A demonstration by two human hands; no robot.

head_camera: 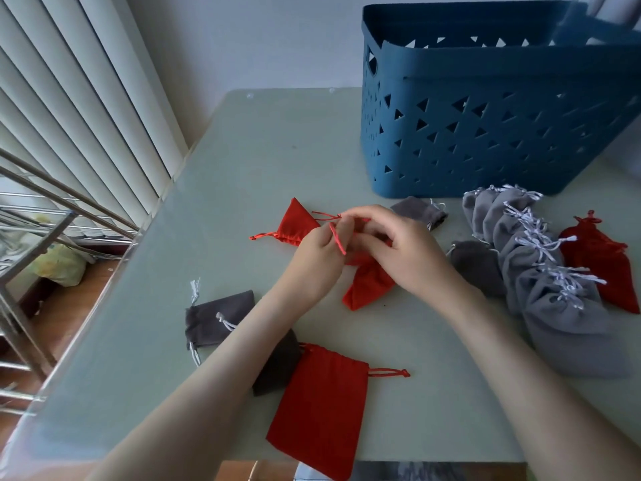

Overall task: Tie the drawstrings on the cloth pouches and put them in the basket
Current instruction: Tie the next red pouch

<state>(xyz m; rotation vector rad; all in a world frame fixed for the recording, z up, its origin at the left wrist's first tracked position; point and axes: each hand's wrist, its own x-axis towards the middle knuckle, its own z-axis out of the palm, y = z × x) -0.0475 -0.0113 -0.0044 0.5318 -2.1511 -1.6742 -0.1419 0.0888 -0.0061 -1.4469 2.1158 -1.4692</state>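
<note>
— What lies on the left of the table (260, 151)?

— A dark grey pouch (218, 317) with its white cord (195, 289) loose. Nearer the front, a flat red pouch (319, 407) lies partly over a dark pouch (277, 369). None of these looks drawn shut. A second red pouch (295, 223), its mouth gathered, sits just beyond the left hand (319, 258).

— And the hands?

— The left hand pinches a red cord (337, 239). The right hand (399, 248) curls over the mouth of the pouch in work (367, 282), a red one resting on the table beneath both hands, and pinches the same cord. The knot seems to be in the making, not done.

— Farther right?

— A charcoal pouch (419, 210) sits by the basket and a second charcoal pouch (475, 265) beside the right wrist. Then comes a row of light grey pouches (541, 265) with gathered mouths, and a far red pouch (600, 262). Whether those are knotted cannot be told.

— The basket (485, 126)?

— It is blue and stands at the back right, with its inside hidden. Every pouch in view lies outside it, so most of the job looks to be left.
</note>
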